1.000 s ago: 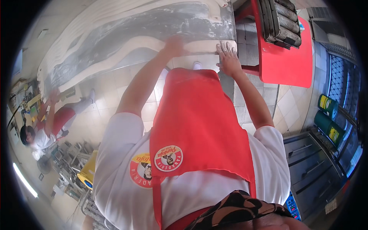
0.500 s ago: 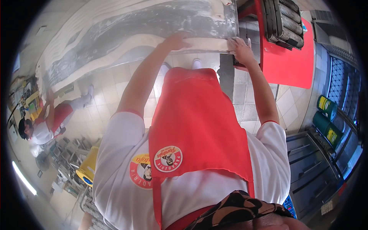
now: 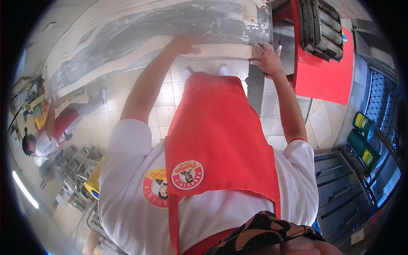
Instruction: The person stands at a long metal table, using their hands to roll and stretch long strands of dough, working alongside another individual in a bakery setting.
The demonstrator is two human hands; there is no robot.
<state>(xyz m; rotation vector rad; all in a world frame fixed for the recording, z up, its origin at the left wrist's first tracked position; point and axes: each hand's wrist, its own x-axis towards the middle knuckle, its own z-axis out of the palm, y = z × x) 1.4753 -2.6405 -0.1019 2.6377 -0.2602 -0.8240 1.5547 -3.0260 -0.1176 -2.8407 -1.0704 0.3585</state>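
Lining table (image 3: 204,26) edge, dough strip (image 3: 225,51), hands (image 3: 180,45) (image 3: 267,59) seemingly touching

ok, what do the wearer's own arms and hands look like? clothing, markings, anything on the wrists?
Short white sleeves with thin red trim at the cuffs; forearms bare below. Left hand and right hand show no gloves. The right one has whitish residue on its fingers; the left is too blurred for fine detail. No watch or bracelet visible.

Fisheye view, edges bowed, rim dark; tube lamp (image 3: 25,189) glowing lower left; floor (image 3: 117,104) glaring; left hand (image 3: 183,45) blurred.
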